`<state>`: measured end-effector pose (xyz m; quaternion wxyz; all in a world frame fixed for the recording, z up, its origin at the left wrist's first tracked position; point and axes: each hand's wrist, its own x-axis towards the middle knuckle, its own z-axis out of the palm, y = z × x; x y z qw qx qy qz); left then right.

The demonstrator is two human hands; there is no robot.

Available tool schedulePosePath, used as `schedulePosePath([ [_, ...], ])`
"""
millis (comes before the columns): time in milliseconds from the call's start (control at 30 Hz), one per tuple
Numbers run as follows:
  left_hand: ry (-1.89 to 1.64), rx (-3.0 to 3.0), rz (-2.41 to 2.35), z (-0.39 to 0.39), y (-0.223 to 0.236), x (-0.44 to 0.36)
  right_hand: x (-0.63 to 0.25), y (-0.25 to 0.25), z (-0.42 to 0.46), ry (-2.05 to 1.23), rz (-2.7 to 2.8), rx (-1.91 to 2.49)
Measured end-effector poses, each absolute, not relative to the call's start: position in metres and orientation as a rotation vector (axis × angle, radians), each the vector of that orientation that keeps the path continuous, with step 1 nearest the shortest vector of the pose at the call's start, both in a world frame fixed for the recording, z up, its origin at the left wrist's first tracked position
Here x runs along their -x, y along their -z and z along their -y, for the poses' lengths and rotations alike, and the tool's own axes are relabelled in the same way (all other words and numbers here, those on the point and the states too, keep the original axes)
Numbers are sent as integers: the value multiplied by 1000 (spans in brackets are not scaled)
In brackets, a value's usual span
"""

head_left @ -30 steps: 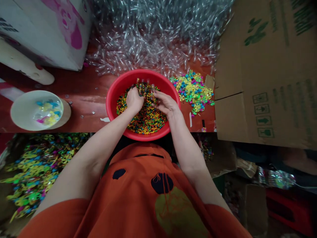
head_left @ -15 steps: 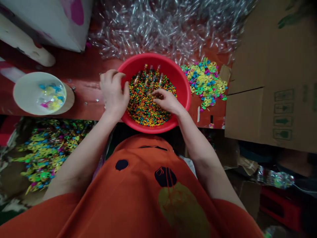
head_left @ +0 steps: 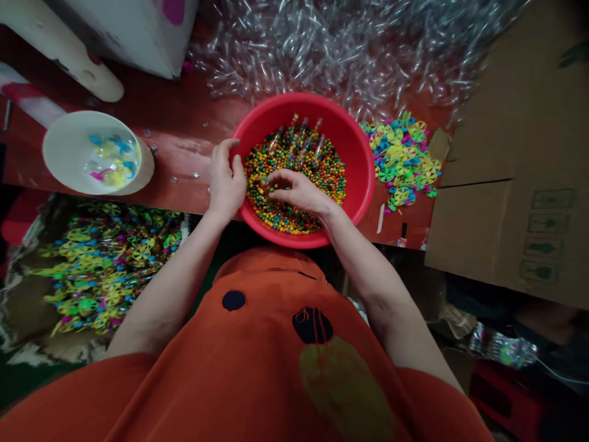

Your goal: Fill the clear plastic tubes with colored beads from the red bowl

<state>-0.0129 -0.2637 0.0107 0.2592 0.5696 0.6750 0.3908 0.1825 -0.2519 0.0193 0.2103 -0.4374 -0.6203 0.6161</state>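
A red bowl (head_left: 359,153) full of small coloured beads (head_left: 329,175) stands at the near edge of a red table (head_left: 184,141). Several clear tubes filled with beads (head_left: 299,138) stand upright in the far part of the bowl. My left hand (head_left: 225,181) grips the bowl's left rim, its fingers curled over the edge. My right hand (head_left: 297,190) lies inside the bowl on the beads with its fingers pinched together; what they hold is too small to make out.
A heap of clear empty tubes (head_left: 345,49) lies behind the bowl. Coloured pinwheel discs (head_left: 402,162) are piled to its right. A white bowl (head_left: 69,150) with coloured pieces sits at left. Cardboard boxes (head_left: 519,172) stand at right, a white box (head_left: 138,31) at back left. More pinwheels (head_left: 101,264) lie below the table.
My left hand left the beads and moved to the bowl's left rim, which it now holds. My right hand slid left and down across the beads and pinched shut.
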Motion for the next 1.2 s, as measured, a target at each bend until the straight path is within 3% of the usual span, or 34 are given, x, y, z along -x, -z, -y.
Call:
schedulePosePath([
  [167, -1076, -1529, -1840, 263, -10, 12, -192, -36, 258, -1943, 1287, 1209],
  [400, -1111, -1566, -1830, 262, -7, 14, -204, -36, 256, -1891, 1218, 1338],
  [500, -1118, -1549, -1822, 261, -6, 14, -205, -30, 257, -1561, 1701, 1540],
  [633, -1129, -1548, -1826, 262, -7, 14, -180, -26, 267, -742, 2485, 1665],
  [700, -1133, -1559, -1839, 263, -9, 14, -165, -25, 271, -623, 2686, 1580],
  [800, -1141, -1578, -1840, 264, -10, 15, -156, -24, 268, -837, 2721, 1381],
  [967, -1160, -1600, -1831, 263, -9, 16, -173, -21, 256, -1504, 2038, 1270],
  [1200, -1189, -1560, -1848, 262, -8, 15, -186, -25, 250, -1707, 1417, 1354],
])
